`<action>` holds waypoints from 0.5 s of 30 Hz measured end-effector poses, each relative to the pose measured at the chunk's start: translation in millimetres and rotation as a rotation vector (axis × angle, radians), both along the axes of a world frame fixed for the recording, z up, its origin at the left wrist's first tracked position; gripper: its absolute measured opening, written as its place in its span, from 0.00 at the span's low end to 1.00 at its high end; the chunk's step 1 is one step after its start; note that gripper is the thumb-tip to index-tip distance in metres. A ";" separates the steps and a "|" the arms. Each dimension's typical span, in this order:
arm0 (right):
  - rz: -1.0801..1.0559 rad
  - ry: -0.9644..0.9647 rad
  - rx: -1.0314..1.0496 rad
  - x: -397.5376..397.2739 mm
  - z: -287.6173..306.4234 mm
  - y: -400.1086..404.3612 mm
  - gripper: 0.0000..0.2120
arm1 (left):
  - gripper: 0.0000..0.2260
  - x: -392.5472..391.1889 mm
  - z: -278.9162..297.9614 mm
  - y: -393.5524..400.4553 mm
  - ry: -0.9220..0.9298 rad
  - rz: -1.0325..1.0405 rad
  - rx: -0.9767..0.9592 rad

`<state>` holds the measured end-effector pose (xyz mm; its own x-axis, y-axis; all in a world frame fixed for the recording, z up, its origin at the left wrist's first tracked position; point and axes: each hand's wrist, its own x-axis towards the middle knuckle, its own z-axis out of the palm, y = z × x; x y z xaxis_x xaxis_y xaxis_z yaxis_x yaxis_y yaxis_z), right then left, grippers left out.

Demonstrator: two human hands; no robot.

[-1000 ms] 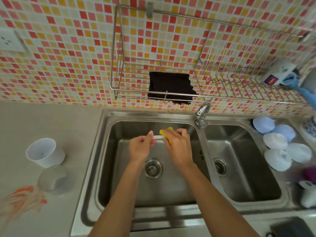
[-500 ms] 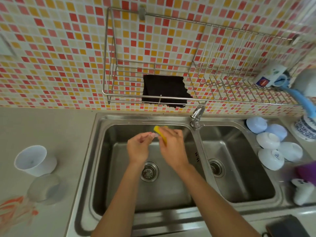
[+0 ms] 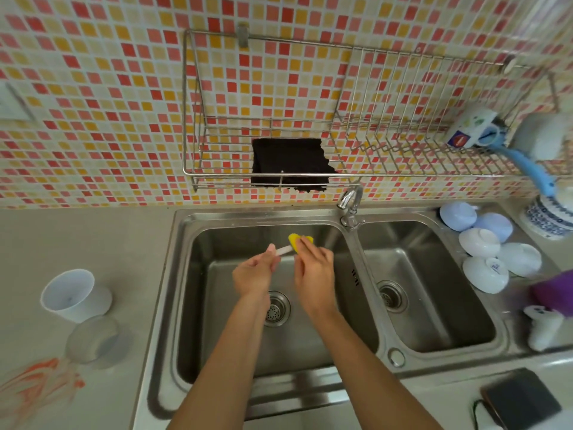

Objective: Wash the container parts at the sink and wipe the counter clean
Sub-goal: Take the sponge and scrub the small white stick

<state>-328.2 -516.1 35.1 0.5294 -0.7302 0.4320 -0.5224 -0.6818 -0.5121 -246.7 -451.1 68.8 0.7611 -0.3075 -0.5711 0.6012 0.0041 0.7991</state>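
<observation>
At the counter's near right corner lies a dark flat device (image 3: 522, 398); at its near left edge an orange smear (image 3: 40, 380) marks the grey counter (image 3: 77, 237). Just beyond the smear a clear round lid (image 3: 93, 339) lies flat, touching or nearly touching a white plastic cup (image 3: 73, 294) tipped on its side with its mouth toward the camera. Both forearms reach over the near rim of the double sink (image 3: 173, 305) into the left basin, above its drain strainer (image 3: 276, 307). The left hand (image 3: 254, 274) has its fingers curled, pinching one end of a small white container part (image 3: 283, 250) between thumb and fingertips. The right hand (image 3: 314, 268) has its fingers curled round a yellow sponge (image 3: 294, 238), which presses on the other end of that part, over the far half of the basin. On the sink's right ledge sit several upturned white and pale blue bowls (image 3: 483, 268), with a white spray bottle (image 3: 542, 328) nearer. At the far rim, between the basins, stands the faucet (image 3: 350, 201). On the tiled wall above hangs a wire rack (image 3: 217, 176) with a black cloth (image 3: 290, 164) draped over it and a mug (image 3: 471, 127) at its right end.
</observation>
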 end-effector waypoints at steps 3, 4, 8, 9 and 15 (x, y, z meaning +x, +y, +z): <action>0.163 0.020 -0.180 -4.9 7.1 13.8 0.19 | 0.11 -2.5 3.9 -0.4 -0.024 -0.006 0.059; 0.230 0.032 -0.260 -8.3 6.2 14.9 0.18 | 0.11 -2.6 5.5 -2.0 -0.021 -0.009 0.056; 0.039 0.019 -0.041 -22.4 6.1 -10.4 0.19 | 0.14 -14.4 12.3 -10.6 -0.043 -0.049 0.056; 0.038 0.010 -0.038 -23.8 7.3 -11.5 0.19 | 0.14 -16.8 13.4 -13.5 -0.064 -0.043 0.068; 0.100 -0.004 -0.047 -32.0 9.4 -34.6 0.19 | 0.16 -16.8 17.0 -34.3 -0.234 -0.072 0.197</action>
